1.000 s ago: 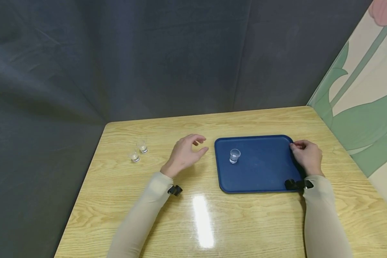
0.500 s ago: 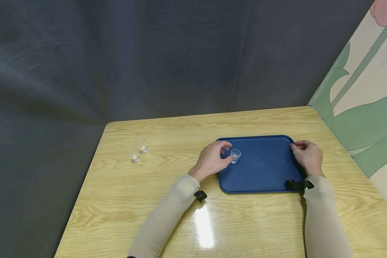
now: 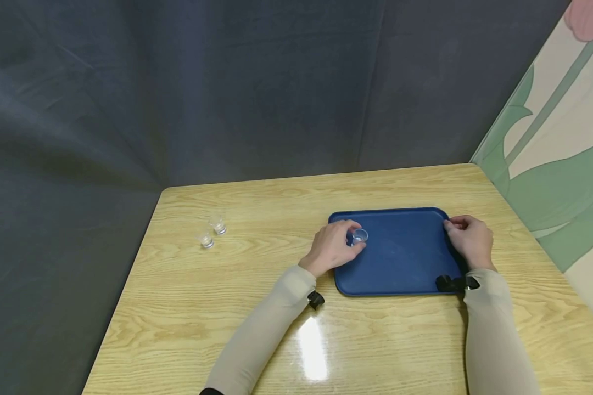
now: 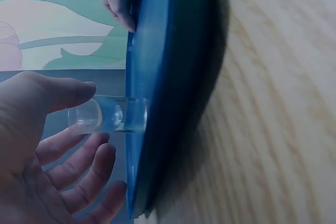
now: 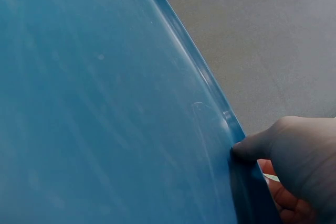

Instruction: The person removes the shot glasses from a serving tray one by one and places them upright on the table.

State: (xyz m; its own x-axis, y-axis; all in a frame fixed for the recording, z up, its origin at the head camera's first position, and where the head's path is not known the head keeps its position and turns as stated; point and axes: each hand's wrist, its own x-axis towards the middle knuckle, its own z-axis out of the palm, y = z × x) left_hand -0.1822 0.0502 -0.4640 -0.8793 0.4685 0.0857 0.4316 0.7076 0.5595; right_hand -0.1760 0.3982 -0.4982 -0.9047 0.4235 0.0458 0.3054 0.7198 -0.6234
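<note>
In the head view, my left hand (image 3: 333, 247) is over the left part of a blue tray (image 3: 400, 258), with thumb and index finger on either side of a small clear shot glass (image 3: 359, 236). The left wrist view shows the glass (image 4: 118, 115) upright on the tray, pinched near its rim; the other fingers are spread loosely beside it. At the tray's right edge, my right hand (image 3: 471, 238) grips the rim. Its thumb lies on top and its fingers curl underneath, as the right wrist view shows for the hand (image 5: 294, 161).
Two more clear shot glasses, a farther one (image 3: 218, 224) and a nearer one (image 3: 206, 240), stand on the left of the wooden table (image 3: 178, 307). A dark curtain (image 3: 277, 93) hangs behind the table. To the right is a flower-painted wall (image 3: 563, 181).
My left hand has moved right, from the bare table to the tray, and its thumb and index finger have closed on the shot glass. My right hand keeps holding the rim.
</note>
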